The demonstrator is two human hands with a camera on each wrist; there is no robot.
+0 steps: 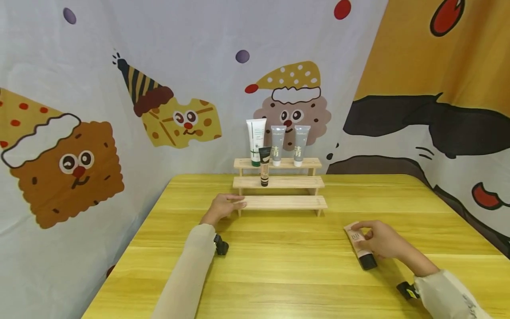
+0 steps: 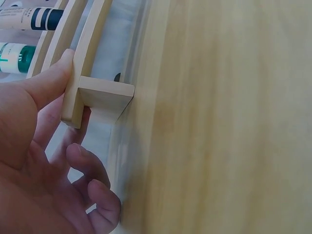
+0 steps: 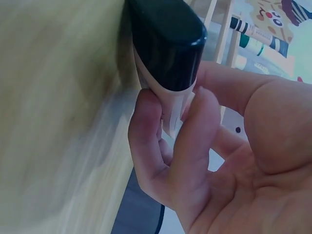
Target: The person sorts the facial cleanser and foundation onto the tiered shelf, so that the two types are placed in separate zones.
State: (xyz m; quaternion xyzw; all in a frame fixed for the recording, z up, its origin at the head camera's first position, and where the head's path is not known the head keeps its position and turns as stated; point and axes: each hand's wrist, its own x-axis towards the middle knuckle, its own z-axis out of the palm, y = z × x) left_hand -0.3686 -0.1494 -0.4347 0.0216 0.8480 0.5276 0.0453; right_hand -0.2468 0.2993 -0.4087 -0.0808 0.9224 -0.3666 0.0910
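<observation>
My right hand grips a pale pink BB cream tube with a black cap, tilted low over the table's right side. In the right wrist view its dark cap faces the camera, with fingers curled round the body. My left hand pinches the left end of the lowest step of a wooden tiered display rack. Seen from the left wrist, the thumb lies on top of that board and fingers are beneath it.
On the rack's top step stand a white tube with a green cap and two grey tubes, the left one and the right one. A black-and-tan tube stands on the middle step. Behind the yellow wooden table hangs a cartoon-printed cloth.
</observation>
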